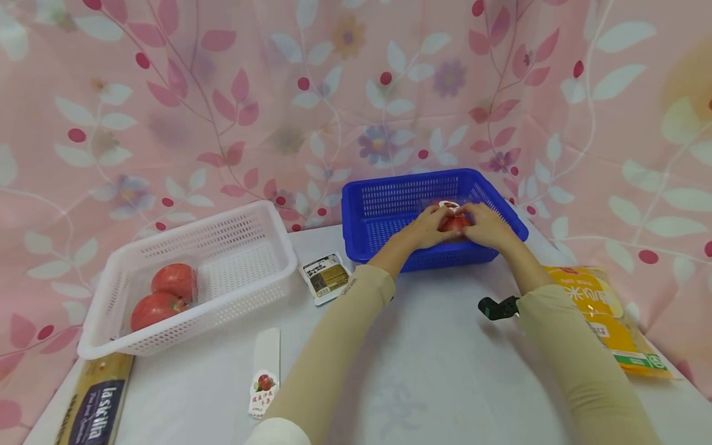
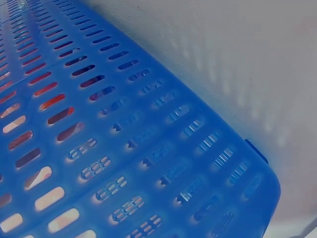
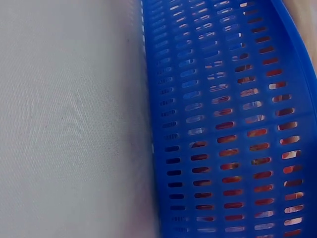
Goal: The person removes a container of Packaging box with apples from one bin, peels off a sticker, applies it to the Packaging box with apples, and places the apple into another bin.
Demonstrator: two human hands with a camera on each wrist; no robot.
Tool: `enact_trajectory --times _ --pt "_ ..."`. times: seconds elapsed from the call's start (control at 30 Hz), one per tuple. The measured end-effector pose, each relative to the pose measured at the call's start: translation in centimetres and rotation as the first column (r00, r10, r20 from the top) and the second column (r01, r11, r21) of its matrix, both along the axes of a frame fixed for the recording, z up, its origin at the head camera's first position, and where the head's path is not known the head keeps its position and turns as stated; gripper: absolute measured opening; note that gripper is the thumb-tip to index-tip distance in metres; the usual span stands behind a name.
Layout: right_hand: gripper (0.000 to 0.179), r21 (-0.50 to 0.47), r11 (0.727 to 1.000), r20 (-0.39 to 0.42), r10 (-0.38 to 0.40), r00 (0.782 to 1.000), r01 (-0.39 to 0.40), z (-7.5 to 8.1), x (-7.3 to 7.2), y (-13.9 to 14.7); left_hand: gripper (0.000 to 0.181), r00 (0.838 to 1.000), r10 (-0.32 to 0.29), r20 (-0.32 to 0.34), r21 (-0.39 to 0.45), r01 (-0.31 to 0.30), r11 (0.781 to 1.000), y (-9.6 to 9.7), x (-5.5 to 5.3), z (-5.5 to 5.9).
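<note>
Inside the right end of the blue basket (image 1: pixel 367 250) is a pack of red fruit (image 1: pixel 457 224) with clear wrap and a white label on top. My left hand (image 1: pixel 427 227) grips it from the left, and my right hand (image 1: pixel 487 226) holds it from the right, with the fingers of both meeting near the top. Both forearms reach over the basket's front rim. In the left wrist view, red shows through the slots of the basket wall (image 2: pixel 163 129). The right wrist view shows red behind the slotted wall (image 3: pixel 208 134) too, while the hands are mostly hidden there.
At left stands a white basket (image 1: pixel 222 314) holding two wrapped tomatoes (image 1: pixel 167 296). Between the baskets lies a small black-and-gold packet (image 1: pixel 327 277). Nearer are a white fruit-printed tag (image 1: pixel 266 374) and a spaghetti pack (image 1: pixel 94 402). A yellow bag (image 1: pixel 606 321) lies at right; a floral curtain hangs behind.
</note>
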State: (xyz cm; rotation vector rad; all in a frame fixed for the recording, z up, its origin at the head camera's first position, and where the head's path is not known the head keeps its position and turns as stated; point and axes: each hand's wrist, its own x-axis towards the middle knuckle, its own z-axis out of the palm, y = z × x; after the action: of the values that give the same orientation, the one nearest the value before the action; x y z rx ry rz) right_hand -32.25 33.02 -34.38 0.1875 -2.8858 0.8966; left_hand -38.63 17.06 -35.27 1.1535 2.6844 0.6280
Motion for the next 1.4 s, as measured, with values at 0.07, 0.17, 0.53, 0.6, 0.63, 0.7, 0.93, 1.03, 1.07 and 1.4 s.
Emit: enact_trajectory --times 0.07,0.17,0.53,0.6,0.63,0.7,0.93,1.03,1.07,1.4 --pt "0.043 0.016 1.000 0.027 0.004 1.000 -0.005 0.0 -0.1 0.0 0.055 1.000 0.008 0.003 -0.004 -0.008 1.000 0.0 0.0 -0.1" --pt "0.046 0.040 0.999 0.057 0.007 0.998 -0.009 -0.1 -0.1 0.0 0.058 1.000 0.016 0.009 -0.013 -0.016 1.000 0.0 0.0 -0.1" --pt "0.049 0.053 0.998 0.079 0.024 0.997 -0.028 0.0 -0.1 0.0 0.059 1.000 0.011 0.025 -0.025 -0.010 1.000 0.0 0.2 0.1" --pt "0.049 0.054 0.998 0.083 0.018 0.996 -0.022 0.0 0.0 0.0 0.059 1.000 0.011 0.029 -0.034 -0.010 0.999 0.0 0.2 0.1" --pt "0.048 0.056 0.998 0.083 0.013 0.996 -0.018 0.0 0.1 -0.1 0.059 1.000 0.010 0.029 -0.037 -0.009 0.999 0.1 0.2 0.2" --pt "0.047 0.068 0.998 0.082 0.001 0.997 -0.006 0.1 0.1 -0.1 0.059 1.000 0.009 0.027 -0.047 -0.008 0.999 0.1 0.2 0.2" --pt "0.045 0.124 0.991 0.058 -0.047 0.997 0.040 0.2 -0.1 -0.5 0.059 1.000 0.003 0.008 -0.059 -0.002 0.998 0.0 0.0 0.3" --pt "0.044 0.149 0.985 0.036 -0.094 0.995 0.088 0.1 0.1 -0.6 0.057 1.000 -0.017 -0.018 -0.049 0.016 0.999 0.1 0.0 0.4" --pt "0.044 0.158 0.982 0.024 -0.108 0.994 0.103 0.1 0.0 -0.8 0.056 0.999 -0.019 -0.029 -0.045 0.017 0.999 -0.1 0.0 0.4" --pt "0.040 0.242 0.952 -0.068 -0.175 0.982 0.186 -0.6 -1.5 -4.2 0.057 1.000 -0.020 -0.023 -0.030 0.019 0.999 -3.1 -1.0 0.4"
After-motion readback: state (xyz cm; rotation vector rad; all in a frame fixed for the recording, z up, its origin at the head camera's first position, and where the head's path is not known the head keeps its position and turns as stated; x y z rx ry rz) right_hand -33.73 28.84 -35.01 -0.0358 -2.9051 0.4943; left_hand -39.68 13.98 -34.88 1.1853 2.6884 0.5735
